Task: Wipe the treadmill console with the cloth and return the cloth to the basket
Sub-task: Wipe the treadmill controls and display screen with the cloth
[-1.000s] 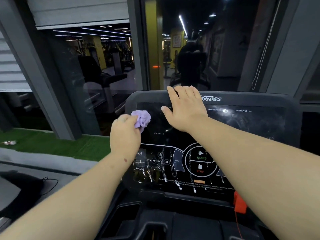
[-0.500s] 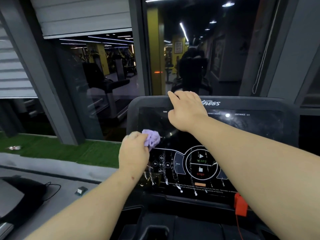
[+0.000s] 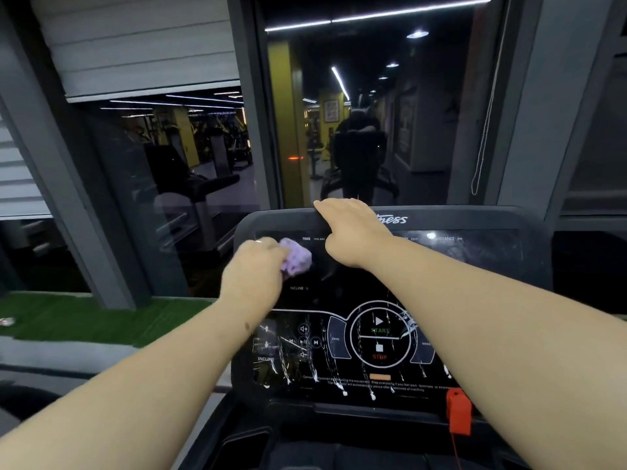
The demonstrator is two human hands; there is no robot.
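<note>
left hand [image 3: 252, 276] bunched round a crumpled purple cloth [image 3: 296, 261], pressing it against the upper left of the treadmill console [image 3: 475, 266], just inside the left rim and below the word "time". slightly blurred there. right hand [image 3: 353, 232] laid over the console's top edge, fingers hooked across the rim, thumb down on the dark screen, holding nothing else. only a narrow gap between cloth and right thumb; much bare screen to the right, under and past the right forearm, and below toward the buttons. white streaks and drips across the lower panel. no basket in view.

readable: "time", "incline" twice, "distance", "bpm", "start" in green, "stop" in red, "prog", and the end of a brand name, "...ness", on the top rim. small print along the bottom too fine to read. red safety clip [image 3: 458, 415] at the lower right edge, its cord hanging down. beyond the console, glass window [image 3: 373, 113] with reflected gym machines; green turf strip [image 3: 84, 320] at left.
</note>
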